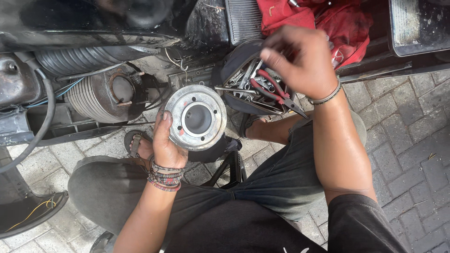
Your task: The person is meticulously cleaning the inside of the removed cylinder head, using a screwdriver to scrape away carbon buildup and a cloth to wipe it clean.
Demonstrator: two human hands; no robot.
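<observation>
Left hand [165, 143] gripped a round metal disc [198, 117] by its near-left rim, thumb laid up along the edge, face of the disc turned up toward the camera. Disc was silver-grey, with a dark recessed centre, small holes around it and a few red marks. Beaded bracelets [166, 176] sat on that wrist.

Right hand [300, 58] hovered over an open tool bag [234, 63], far and right of the disc, fingers curled downward into the tools. Whether the fingers actually held a tool could not be told; the palm hid them. A thin band [326, 97] circled that wrist. Red-handled pliers [274, 91] lay across the bag's contents, jaws pointing right and near, just below the hand. Other metal tools in the bag were too jumbled to tell apart.

Left of the disc, well apart from the hand, a finned engine cylinder [101, 96] sat on its side, a black corrugated hose [79, 58] beyond it. A red cloth [337, 21] lay at far right, past the bag. A sandalled foot [136, 143] rested on the paving bricks [408, 122] just beside the left hand. Grey trousers [276, 180] covered the near legs.
</observation>
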